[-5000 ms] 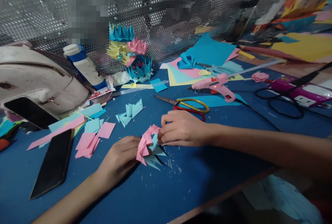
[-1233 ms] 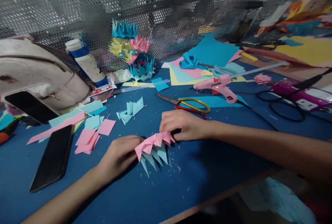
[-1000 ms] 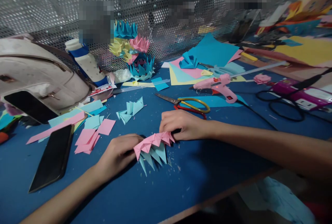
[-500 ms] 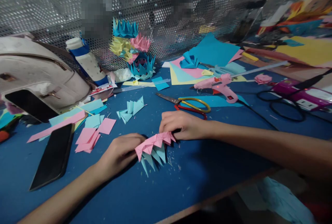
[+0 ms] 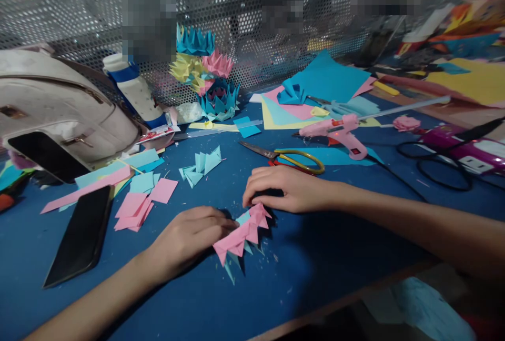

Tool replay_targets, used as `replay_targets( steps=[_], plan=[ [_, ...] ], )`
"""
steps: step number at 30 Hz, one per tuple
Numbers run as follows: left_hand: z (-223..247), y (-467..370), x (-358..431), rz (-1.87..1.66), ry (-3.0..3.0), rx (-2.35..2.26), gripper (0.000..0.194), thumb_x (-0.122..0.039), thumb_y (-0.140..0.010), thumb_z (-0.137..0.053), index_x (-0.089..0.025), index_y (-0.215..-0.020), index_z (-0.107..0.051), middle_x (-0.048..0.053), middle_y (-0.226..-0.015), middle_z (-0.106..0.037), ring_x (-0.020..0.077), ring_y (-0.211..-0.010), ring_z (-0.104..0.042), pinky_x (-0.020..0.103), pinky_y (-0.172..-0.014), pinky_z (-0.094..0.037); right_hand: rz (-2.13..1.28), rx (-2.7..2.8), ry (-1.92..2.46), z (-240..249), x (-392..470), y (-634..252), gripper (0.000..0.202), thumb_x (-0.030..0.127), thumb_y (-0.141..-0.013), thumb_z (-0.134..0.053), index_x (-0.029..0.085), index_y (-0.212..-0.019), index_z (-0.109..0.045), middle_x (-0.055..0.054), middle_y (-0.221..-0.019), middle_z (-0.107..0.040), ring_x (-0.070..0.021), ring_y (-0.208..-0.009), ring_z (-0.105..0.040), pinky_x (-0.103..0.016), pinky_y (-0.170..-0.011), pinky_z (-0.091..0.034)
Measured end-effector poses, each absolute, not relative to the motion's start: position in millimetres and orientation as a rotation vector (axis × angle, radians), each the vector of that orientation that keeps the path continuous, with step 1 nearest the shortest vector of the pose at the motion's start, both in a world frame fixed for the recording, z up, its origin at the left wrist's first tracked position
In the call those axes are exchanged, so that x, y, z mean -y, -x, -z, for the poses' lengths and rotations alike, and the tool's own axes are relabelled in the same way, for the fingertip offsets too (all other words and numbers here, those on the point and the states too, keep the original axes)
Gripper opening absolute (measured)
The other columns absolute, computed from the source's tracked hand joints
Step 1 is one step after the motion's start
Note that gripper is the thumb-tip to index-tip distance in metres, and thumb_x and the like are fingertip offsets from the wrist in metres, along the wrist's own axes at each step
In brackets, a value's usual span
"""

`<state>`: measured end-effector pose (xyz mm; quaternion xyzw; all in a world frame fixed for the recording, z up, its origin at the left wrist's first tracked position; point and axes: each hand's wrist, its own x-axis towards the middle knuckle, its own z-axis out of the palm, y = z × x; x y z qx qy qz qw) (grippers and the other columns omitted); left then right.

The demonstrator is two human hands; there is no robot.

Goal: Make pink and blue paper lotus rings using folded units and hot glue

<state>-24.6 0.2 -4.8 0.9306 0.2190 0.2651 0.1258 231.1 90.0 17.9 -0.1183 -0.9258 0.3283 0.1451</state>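
A zigzag folded paper strip (image 5: 240, 238), pink with light-blue points beneath, lies in front of me on the blue table. My left hand (image 5: 189, 236) grips its left end, fingers pressed over the top edge. At the strip's right end my right hand (image 5: 290, 188) is arched, with thumb and fingertips closed on the paper's back edge. Behind my hands sits a smaller light-blue folded piece (image 5: 202, 166). Scissors (image 5: 282, 157) with yellow and red handles rest just beyond my right hand.
A pink glue gun (image 5: 343, 133) with its cord lies at right. Pink paper squares (image 5: 134, 210) and a black phone (image 5: 81, 236) are at left. Folded paper flowers (image 5: 219, 99), a bottle (image 5: 136, 91) and a backpack (image 5: 59, 104) stand along the perforated metal screen.
The folded strip has tipped, showing more pink and less of its light-blue points. It has shifted slightly right and toward me. My left fingers have come further over it; my right hand has arched more.
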Motion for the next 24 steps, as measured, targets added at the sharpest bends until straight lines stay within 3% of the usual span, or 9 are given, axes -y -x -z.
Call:
replay_targets(
  steps=[6,13,18,24],
  plan=[
    [1,19,6,-0.768,-2.969,-0.610,0.027,-0.010,-0.101,-0.037,-0.009,-0.094,-0.064,0.014,-0.108,-0.073,0.0222,-0.098,-0.068,0.035,-0.078,-0.059,-1.110,2.752,0.549,-30,-91,-220,0.016,0.027,-0.092,-0.059,0.017,-0.088,-0.071,-0.001,-0.086,-0.070,-0.0132,-0.083,-0.059,-0.023,-0.073,-0.040],
    [-1,17,6,-0.804,-2.982,-0.625,0.026,-0.007,-0.098,-0.042,-0.009,-0.085,-0.065,0.015,-0.103,-0.074,0.0230,-0.092,-0.069,0.035,-0.073,-0.059,-0.912,3.122,0.739,-63,-100,-194,0.008,0.022,-0.080,-0.066,0.022,-0.077,-0.073,0.002,-0.078,-0.071,-0.0144,-0.078,-0.060,-0.024,-0.059,-0.031],
    [3,16,5,-0.903,-2.936,-0.639,0.019,-0.004,-0.093,-0.051,-0.008,-0.080,-0.065,0.015,-0.102,-0.075,0.0238,-0.087,-0.069,0.035,-0.072,-0.059,-0.792,3.239,0.903,-72,-95,-183,0.011,0.022,-0.081,-0.065,0.021,-0.073,-0.072,0.001,-0.075,-0.070,-0.0152,-0.077,-0.060,-0.025,-0.057,-0.028],
    [0,15,3,-0.881,-2.904,-0.646,0.026,-0.005,-0.095,-0.045,-0.008,-0.081,-0.066,0.014,-0.102,-0.075,0.0242,-0.087,-0.069,0.035,-0.070,-0.060,-0.770,3.261,1.007,-68,-95,-179,0.010,0.016,-0.082,-0.063,0.021,-0.079,-0.070,0.000,-0.082,-0.071,-0.0163,-0.082,-0.061,-0.026,-0.059,-0.029]
  ],
)
